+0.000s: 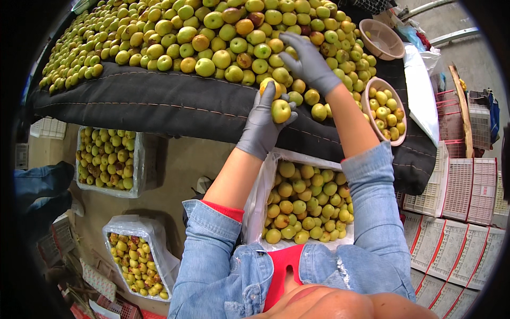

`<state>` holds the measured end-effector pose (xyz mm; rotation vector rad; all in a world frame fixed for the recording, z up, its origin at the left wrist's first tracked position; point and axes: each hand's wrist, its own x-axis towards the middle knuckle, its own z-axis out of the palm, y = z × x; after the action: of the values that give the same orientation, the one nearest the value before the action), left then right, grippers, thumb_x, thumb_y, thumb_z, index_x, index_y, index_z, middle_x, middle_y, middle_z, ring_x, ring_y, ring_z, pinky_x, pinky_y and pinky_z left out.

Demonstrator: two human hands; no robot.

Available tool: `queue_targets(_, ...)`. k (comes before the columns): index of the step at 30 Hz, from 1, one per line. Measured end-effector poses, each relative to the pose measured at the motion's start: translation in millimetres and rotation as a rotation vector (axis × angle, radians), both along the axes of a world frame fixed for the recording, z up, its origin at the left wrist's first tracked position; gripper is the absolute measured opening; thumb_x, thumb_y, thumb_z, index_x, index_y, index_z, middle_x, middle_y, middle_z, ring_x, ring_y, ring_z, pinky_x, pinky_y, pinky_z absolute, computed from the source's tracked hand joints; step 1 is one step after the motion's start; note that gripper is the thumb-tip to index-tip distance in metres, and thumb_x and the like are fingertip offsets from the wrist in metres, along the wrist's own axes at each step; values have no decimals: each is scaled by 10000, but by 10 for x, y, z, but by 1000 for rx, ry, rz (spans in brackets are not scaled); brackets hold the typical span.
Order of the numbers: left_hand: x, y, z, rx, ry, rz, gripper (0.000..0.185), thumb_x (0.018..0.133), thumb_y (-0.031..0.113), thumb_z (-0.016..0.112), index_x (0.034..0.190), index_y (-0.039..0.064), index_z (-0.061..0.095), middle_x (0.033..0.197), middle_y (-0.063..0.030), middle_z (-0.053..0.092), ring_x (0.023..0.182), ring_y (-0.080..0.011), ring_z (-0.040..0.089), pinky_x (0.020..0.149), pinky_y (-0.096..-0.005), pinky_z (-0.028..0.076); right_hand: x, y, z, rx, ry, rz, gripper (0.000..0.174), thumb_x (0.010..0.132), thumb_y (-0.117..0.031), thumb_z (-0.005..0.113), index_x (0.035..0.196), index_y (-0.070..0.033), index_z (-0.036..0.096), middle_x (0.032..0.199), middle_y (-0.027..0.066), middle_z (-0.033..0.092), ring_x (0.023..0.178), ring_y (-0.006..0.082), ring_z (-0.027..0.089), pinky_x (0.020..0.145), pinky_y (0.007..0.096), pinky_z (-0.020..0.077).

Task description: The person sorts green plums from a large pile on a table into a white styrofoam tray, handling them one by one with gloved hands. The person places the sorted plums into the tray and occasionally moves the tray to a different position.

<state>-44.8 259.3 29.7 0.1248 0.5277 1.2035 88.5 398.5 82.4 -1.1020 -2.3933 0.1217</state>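
Note:
My left hand [263, 123], in a grey glove, holds a yellow-green jujube [281, 111] at its fingers. Another yellow jujube [266, 85] shows by its thumb; whether it too is gripped is hard to tell. Over the heap of jujubes [221, 59] my right hand [308, 62], also gloved in grey, has its fingers apart, with its fingertips close to or touching the fruit. The heap lies on a table covered in black quilted cloth [159, 104]. Several fruits in it are reddish-brown or blotched.
A pink basin [368, 89] of jujubes stands right of my right arm, another basin [362, 24] behind it. Below the table edge is a lined crate [255, 207] of jujubes. Two more crates [137, 167] [113, 227] stand left, near a person's leg [44, 187]. Stacked cartons [458, 187] are at right.

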Motion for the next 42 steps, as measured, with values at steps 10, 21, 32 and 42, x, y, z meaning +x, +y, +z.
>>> queue_targets(10, -29, -48, 57, -21, 34, 29, 530, 908, 562, 617, 1184, 118, 532, 996, -41, 626, 949, -194, 647, 789, -379, 586, -482, 1057, 137, 93, -695, -384, 553, 914, -368, 602, 1440, -336, 434, 1361, 63, 567, 1250, 291, 531, 1039, 503, 427)
queue_targets(21, -8, -46, 85, 30, 47, 17, 506, 946, 542, 564, 1215, 115, 519, 1077, -62, 606, 996, -204, 626, 812, -411, 597, 734, 288, 165, -300, -167, -63, 426, 897, -217, 677, 1310, -216, 573, 1216, 108, 599, 1119, 281, 592, 977, 360, 479)
queue_targets(32, -8, -55, -5, 189, -52, -71, 435, 992, 310, 551, 1353, 85, 454, 1274, -87, 553, 1152, -226, 578, 965, -396, 507, 214, -1381, 310, -719, 182, -60, 598, 889, -186, 675, 1425, -88, 428, 1249, 206, 546, 1116, 310, 584, 959, 367, 473)
queue_targets(42, 113, -231, 251, 230, 272, -160, 505, 980, 185, 551, 1435, 12, 418, 1373, -111, 506, 1252, -202, 510, 1030, -365, 443, 718, -1418, 59, -409, 509, -261, 504, 834, -180, 750, 1295, -156, 548, 1265, 117, 613, 1193, 229, 570, 1007, 334, 452)
